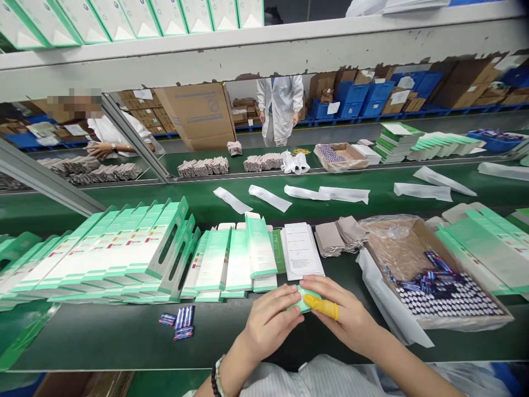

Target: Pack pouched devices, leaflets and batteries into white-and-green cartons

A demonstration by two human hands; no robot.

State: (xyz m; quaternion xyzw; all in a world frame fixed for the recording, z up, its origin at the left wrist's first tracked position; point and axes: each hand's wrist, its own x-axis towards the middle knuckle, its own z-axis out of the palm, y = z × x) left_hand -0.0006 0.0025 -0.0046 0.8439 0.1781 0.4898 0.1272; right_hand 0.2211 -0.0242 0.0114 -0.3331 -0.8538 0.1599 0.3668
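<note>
Between both hands, near the front of the green bench, is a small green-and-white carton (305, 298) seen end-on; most of it is hidden. My left hand (273, 320) closes on its left side. My right hand (345, 309) grips the other side, with a yellow finger cot (324, 306) on one finger pressed to the top. Just beyond the hands lies a stack of white printed leaflets (303, 253). Green-and-white cartons (237, 259) lean in a row to the left of it. Several loose batteries (180, 321) rest on the bench left of my left hand.
On the right stands an open cardboard tray of batteries (504, 318) lined with plastic. Grey cloth pouches (341, 236) lie behind it. Larger cartons (124, 242) are stacked at left. White sleeves (268, 198) lie on the green conveyor. Two people stand beyond; a metal shelf crosses overhead.
</note>
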